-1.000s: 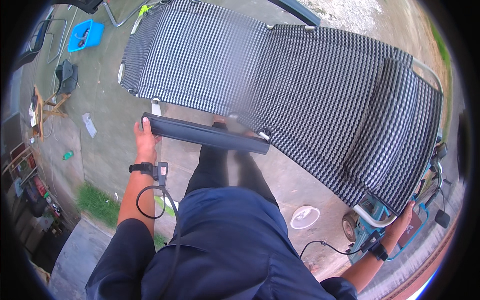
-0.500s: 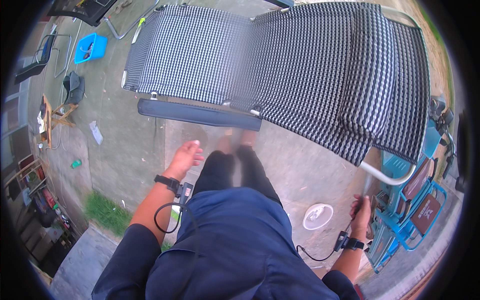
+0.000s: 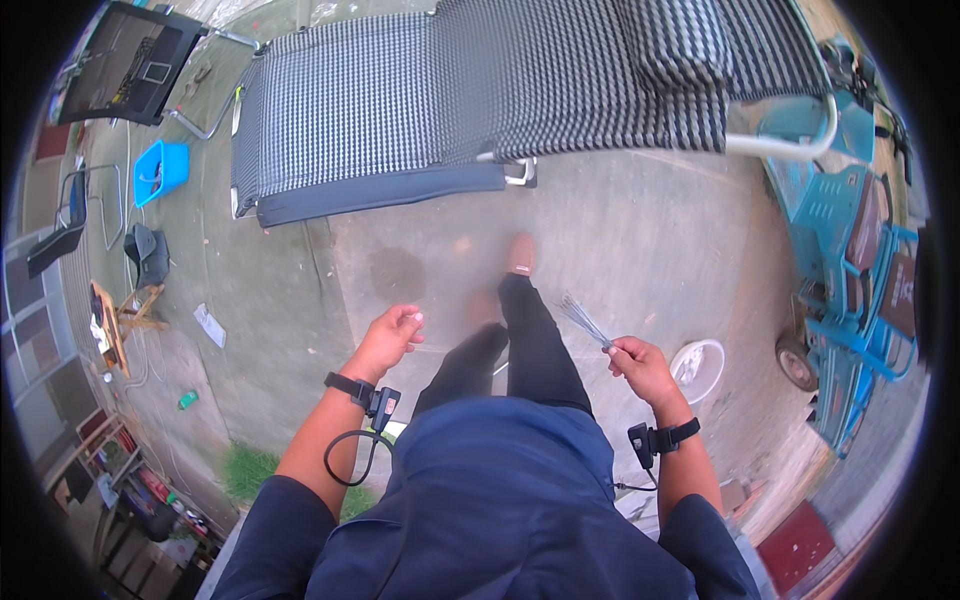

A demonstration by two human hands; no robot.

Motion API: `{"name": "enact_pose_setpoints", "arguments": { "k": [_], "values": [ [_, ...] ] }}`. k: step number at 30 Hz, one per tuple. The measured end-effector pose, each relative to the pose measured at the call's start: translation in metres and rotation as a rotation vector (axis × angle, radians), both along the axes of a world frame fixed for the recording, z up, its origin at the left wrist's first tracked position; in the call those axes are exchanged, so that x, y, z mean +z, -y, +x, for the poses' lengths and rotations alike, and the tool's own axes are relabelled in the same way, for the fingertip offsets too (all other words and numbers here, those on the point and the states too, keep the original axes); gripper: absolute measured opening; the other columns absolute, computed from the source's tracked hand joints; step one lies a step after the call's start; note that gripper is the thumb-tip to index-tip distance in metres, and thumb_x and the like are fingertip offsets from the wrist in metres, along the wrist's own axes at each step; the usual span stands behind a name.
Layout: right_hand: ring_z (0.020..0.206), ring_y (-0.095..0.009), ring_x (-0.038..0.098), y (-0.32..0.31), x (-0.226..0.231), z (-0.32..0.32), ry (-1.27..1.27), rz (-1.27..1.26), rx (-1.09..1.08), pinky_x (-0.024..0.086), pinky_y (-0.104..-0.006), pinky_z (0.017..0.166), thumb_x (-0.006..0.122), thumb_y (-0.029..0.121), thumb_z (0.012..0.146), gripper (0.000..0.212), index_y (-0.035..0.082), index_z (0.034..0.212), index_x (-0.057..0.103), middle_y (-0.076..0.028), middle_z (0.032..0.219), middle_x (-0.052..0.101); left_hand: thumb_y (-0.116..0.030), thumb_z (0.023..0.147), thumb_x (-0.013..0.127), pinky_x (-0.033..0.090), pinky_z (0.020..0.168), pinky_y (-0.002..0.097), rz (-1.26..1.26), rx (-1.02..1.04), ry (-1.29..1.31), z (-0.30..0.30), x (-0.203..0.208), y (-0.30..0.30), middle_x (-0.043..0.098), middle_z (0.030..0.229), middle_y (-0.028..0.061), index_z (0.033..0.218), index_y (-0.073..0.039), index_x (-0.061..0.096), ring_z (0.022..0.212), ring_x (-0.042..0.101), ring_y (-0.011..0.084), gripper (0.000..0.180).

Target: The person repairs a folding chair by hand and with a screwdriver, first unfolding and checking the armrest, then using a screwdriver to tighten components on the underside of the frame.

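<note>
Over the paved ground, my right hand (image 3: pixel 645 368) is closed around one end of a bundle of thin grey wire-like strands (image 3: pixel 584 322). Their free ends fan out toward the upper left. My left hand (image 3: pixel 390 338) hangs in front of my left thigh, fingers loosely curled and somewhat apart, with nothing visible in it. Each wrist wears a black strap with a small cabled device. Ahead of both hands stretches a black-and-white woven lounger (image 3: pixel 350 105) on a pale tubular frame, with a dark padded strip (image 3: pixel 385 192) along its near side. Neither hand touches it.
A white basket (image 3: pixel 697 370) stands beyond my right hand. Folded blue chairs (image 3: pixel 835 225) and a small wheel (image 3: pixel 795 362) are at the right. Leftward are a blue bin (image 3: pixel 162 172), a dark bag (image 3: pixel 147 255), a wooden stand (image 3: pixel 140 310) and a green bottle (image 3: pixel 187 400).
My right hand has swung inward and forward, bringing the strands into clear view. The left fingers have curled more. The lounger has shifted upward in view, and my feet have moved in a step.
</note>
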State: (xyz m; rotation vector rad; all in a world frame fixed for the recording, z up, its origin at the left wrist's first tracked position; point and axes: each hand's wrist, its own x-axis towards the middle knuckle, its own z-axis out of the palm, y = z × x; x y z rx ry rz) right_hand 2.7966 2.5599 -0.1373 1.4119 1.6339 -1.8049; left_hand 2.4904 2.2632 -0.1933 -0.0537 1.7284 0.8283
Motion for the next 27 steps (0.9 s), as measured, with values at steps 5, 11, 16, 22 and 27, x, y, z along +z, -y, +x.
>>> {"name": "enact_pose_setpoints", "arguments": {
  "k": [5,11,16,22,27],
  "values": [
    [0.067,-0.009,0.057,0.025,-0.01,0.041,0.027,0.013,-0.063,0.048,-0.0243,0.063,0.061,0.018,0.091,0.021,-0.001,0.098,0.065,-0.003,0.073,0.062,-0.027,0.098,0.051,0.052,0.075,0.0301,-0.032,0.023,0.055,0.021,-0.013,0.003,0.063,0.111,0.0107,0.126,-0.001,0.049,0.092,0.064,0.0181,0.039],
    [0.066,-0.009,0.057,0.05,-0.03,0.106,0.031,-0.031,-0.233,0.048,-0.0241,0.064,0.06,0.017,0.091,0.021,-0.002,0.097,0.066,-0.003,0.073,0.062,-0.025,0.099,0.051,0.052,0.074,0.0302,0.047,0.049,0.04,0.027,-0.026,-0.058,0.064,0.107,0.0098,0.123,-0.003,0.052,0.089,0.065,0.0184,0.033],
    [0.067,-0.008,0.057,0.074,-0.06,0.162,0.023,-0.058,-0.391,0.047,-0.0232,0.063,0.059,0.013,0.092,0.017,-0.001,0.096,0.066,-0.002,0.074,0.062,-0.026,0.1,0.048,0.052,0.079,0.0331,0.166,0.274,0.031,0.013,-0.034,-0.12,0.063,0.11,0.011,0.124,-0.003,0.049,0.094,0.064,0.0212,0.034],
    [0.064,-0.008,0.057,0.099,-0.105,0.244,0.003,-0.117,-0.544,0.045,-0.0232,0.058,0.058,0.015,0.092,0.017,0.001,0.096,0.067,-0.002,0.073,0.062,-0.03,0.101,0.043,0.051,0.089,0.038,0.342,0.534,-0.027,-0.012,-0.061,-0.183,0.051,0.129,0.0165,0.132,-0.002,0.038,0.115,0.056,0.0292,0.042],
    [0.06,-0.007,0.056,0.107,-0.119,0.285,0.107,-0.105,-0.557,0.041,-0.0219,0.053,0.057,0.017,0.092,0.018,0.002,0.095,0.066,-0.001,0.07,0.061,-0.036,0.102,0.037,0.048,0.097,0.0395,0.569,0.784,0.08,-0.023,-0.089,-0.211,0.043,0.139,0.0151,0.133,0.0,0.038,0.123,0.05,0.0298,0.048]
  ]
}}
